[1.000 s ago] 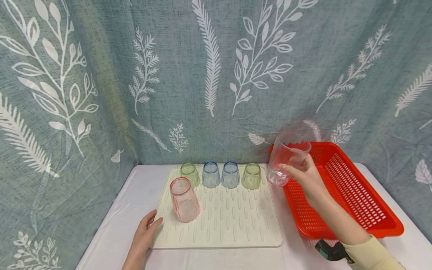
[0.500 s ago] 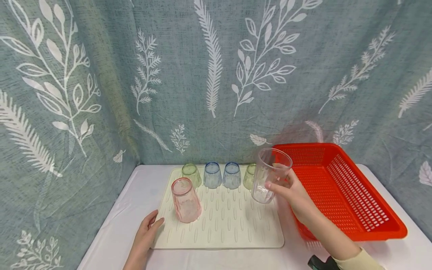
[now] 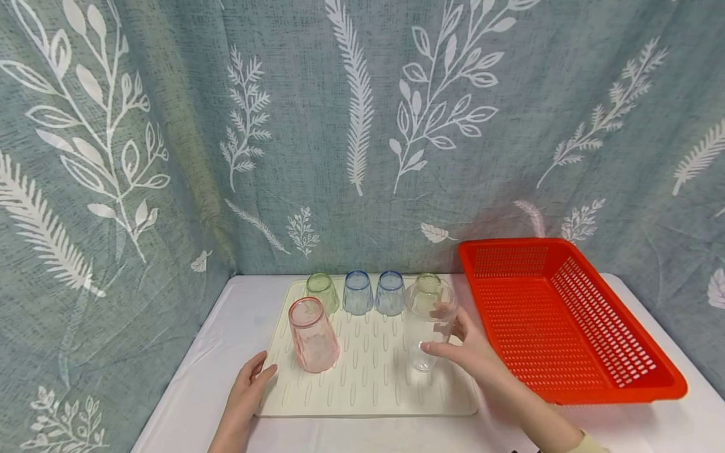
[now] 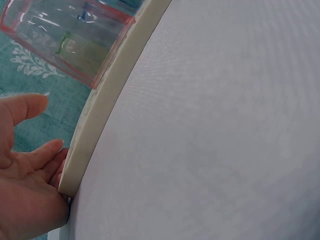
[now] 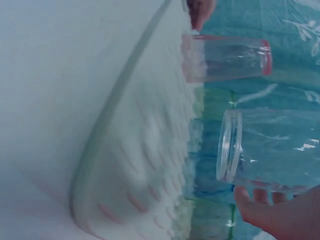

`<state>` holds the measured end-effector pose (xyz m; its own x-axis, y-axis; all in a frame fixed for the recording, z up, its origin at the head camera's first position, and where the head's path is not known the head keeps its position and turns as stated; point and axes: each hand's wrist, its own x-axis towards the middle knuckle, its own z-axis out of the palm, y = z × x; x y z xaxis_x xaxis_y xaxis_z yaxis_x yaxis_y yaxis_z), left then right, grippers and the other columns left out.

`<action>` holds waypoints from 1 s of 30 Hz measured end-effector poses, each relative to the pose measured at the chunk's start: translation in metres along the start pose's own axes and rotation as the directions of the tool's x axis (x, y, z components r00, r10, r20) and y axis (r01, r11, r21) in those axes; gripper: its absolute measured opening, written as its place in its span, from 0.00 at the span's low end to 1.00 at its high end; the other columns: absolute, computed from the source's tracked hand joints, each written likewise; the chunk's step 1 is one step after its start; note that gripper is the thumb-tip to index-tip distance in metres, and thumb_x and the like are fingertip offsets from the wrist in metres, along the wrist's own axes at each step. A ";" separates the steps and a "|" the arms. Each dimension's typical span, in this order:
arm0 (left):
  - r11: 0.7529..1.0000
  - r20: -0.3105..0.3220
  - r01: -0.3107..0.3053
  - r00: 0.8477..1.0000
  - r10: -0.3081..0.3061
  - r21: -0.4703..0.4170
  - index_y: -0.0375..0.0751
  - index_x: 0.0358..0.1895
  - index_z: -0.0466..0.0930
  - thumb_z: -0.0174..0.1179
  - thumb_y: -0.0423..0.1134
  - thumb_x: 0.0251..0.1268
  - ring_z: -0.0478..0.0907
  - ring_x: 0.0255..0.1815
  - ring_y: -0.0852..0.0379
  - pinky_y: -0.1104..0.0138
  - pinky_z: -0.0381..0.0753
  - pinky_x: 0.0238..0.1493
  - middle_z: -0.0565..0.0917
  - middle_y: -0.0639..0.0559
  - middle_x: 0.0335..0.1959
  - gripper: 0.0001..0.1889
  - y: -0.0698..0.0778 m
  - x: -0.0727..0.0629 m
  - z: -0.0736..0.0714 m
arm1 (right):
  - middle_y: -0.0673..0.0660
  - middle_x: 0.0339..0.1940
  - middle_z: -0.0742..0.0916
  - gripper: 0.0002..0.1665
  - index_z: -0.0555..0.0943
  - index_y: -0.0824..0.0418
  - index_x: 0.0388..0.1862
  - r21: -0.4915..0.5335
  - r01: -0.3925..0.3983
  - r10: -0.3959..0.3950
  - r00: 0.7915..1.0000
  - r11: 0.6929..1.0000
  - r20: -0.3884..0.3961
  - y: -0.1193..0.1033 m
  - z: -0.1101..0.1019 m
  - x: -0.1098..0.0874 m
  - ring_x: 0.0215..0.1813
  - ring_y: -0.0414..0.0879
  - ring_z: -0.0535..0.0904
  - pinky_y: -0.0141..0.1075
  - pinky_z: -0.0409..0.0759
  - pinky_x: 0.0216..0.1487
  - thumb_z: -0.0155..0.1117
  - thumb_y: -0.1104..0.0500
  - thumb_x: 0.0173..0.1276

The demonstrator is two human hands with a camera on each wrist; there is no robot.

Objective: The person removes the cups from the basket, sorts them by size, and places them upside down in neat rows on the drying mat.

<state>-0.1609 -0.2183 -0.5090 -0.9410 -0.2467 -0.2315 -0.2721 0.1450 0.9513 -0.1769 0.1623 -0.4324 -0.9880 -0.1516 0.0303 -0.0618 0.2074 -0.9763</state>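
My right hand holds a large clear drinking glass, thumb in front and fingers at its far side. The glass is rim up over the right part of the cream drying mat. In the right wrist view a gap shows between the thick base of the clear glass and the mat. My left hand rests at the mat's left edge, fingers relaxed and thumb apart. A tall pink glass stands narrow end up beside it.
Along the mat's back edge stand a green glass, two blue glasses and another green glass, partly seen through the clear one. A red slotted basket sits right of the mat. A patterned curtain hangs behind the table.
My right hand has carried the clear glass left and down, from beside the basket's left rim to over the mat's right part. The left hand stays at the mat's edge.
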 end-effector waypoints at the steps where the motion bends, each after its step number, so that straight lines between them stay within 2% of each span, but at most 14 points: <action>1: 1.000 0.002 0.000 1.000 0.000 0.000 0.27 0.75 0.44 0.52 0.43 0.72 0.53 0.72 0.35 0.47 0.57 0.71 0.52 0.28 0.72 0.38 0.000 0.000 0.000 | 0.57 0.64 0.77 0.43 0.67 0.55 0.67 -0.001 0.005 -0.005 1.000 1.000 -0.001 0.002 0.002 0.000 0.64 0.54 0.71 0.45 0.72 0.59 0.77 0.58 0.54; 7: 1.000 0.018 0.005 1.000 -0.005 0.002 0.28 0.76 0.43 0.52 0.43 0.73 0.52 0.73 0.35 0.47 0.55 0.72 0.51 0.28 0.73 0.39 0.000 0.001 -0.001 | 0.59 0.63 0.77 0.43 0.69 0.54 0.65 0.006 0.025 -0.025 1.000 1.000 0.005 0.014 0.013 -0.003 0.63 0.55 0.71 0.50 0.72 0.61 0.79 0.59 0.51; 12: 1.000 0.007 0.011 1.000 -0.011 0.007 0.28 0.76 0.44 0.52 0.44 0.72 0.51 0.73 0.35 0.47 0.54 0.72 0.51 0.28 0.73 0.39 0.001 0.000 0.000 | 0.56 0.62 0.77 0.42 0.71 0.53 0.63 -0.024 0.043 -0.043 0.999 0.999 0.017 0.022 0.023 -0.003 0.63 0.55 0.71 0.58 0.69 0.64 0.80 0.57 0.49; 18: 1.000 0.002 0.025 1.000 -0.025 0.001 0.28 0.76 0.44 0.52 0.44 0.72 0.49 0.73 0.36 0.47 0.52 0.73 0.50 0.28 0.73 0.39 0.001 0.002 0.000 | 0.56 0.61 0.78 0.43 0.72 0.53 0.63 -0.056 0.040 -0.039 0.999 0.998 0.012 0.028 0.030 -0.003 0.61 0.53 0.72 0.58 0.70 0.63 0.81 0.57 0.46; 22: 1.000 -0.030 -0.003 1.000 0.003 0.009 0.29 0.76 0.45 0.53 0.45 0.72 0.47 0.74 0.36 0.47 0.48 0.74 0.51 0.29 0.74 0.39 0.004 0.000 0.000 | 0.57 0.61 0.78 0.44 0.72 0.53 0.63 -0.059 0.036 -0.036 0.999 0.998 0.008 0.030 0.032 -0.003 0.59 0.52 0.72 0.57 0.70 0.63 0.82 0.57 0.45; 25: 0.997 -0.109 -0.078 0.991 0.079 0.015 0.32 0.75 0.51 0.54 0.45 0.73 0.52 0.73 0.38 0.50 0.53 0.73 0.57 0.31 0.73 0.36 0.010 -0.007 0.003 | 0.58 0.61 0.78 0.45 0.71 0.55 0.64 -0.064 0.046 -0.045 0.999 0.997 0.011 0.030 0.034 -0.003 0.59 0.52 0.72 0.57 0.70 0.63 0.81 0.56 0.45; 27: 0.989 -0.169 -0.148 0.975 0.145 -0.004 0.34 0.72 0.60 0.54 0.44 0.73 0.61 0.69 0.46 0.60 0.62 0.69 0.66 0.37 0.69 0.30 0.015 -0.014 0.009 | 0.58 0.61 0.78 0.46 0.71 0.55 0.64 -0.072 0.045 -0.044 0.999 0.996 0.009 0.031 0.035 -0.003 0.59 0.52 0.72 0.57 0.70 0.63 0.82 0.56 0.45; 29: 0.962 -0.205 -0.270 0.944 0.257 -0.036 0.33 0.66 0.69 0.55 0.39 0.73 0.68 0.63 0.55 0.70 0.68 0.62 0.74 0.42 0.62 0.23 0.021 -0.023 0.017 | 0.57 0.61 0.78 0.46 0.71 0.55 0.64 -0.075 0.044 -0.044 0.999 0.996 0.005 0.031 0.035 -0.003 0.60 0.52 0.72 0.57 0.70 0.64 0.82 0.56 0.45; 30: 0.941 -0.207 -0.334 0.925 0.317 -0.050 0.32 0.63 0.72 0.55 0.36 0.73 0.71 0.59 0.59 0.74 0.71 0.58 0.77 0.46 0.58 0.19 0.023 -0.027 0.021 | 0.57 0.61 0.79 0.46 0.71 0.55 0.64 -0.077 0.045 -0.045 0.999 0.996 0.003 0.031 0.035 -0.003 0.60 0.52 0.72 0.57 0.70 0.64 0.81 0.56 0.45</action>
<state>-0.1459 -0.1883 -0.4847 -0.9156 -0.3805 0.1297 0.0683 0.1706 0.9830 -0.1710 0.1359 -0.4703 -0.9838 -0.1635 0.0735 -0.1170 0.2746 -0.9544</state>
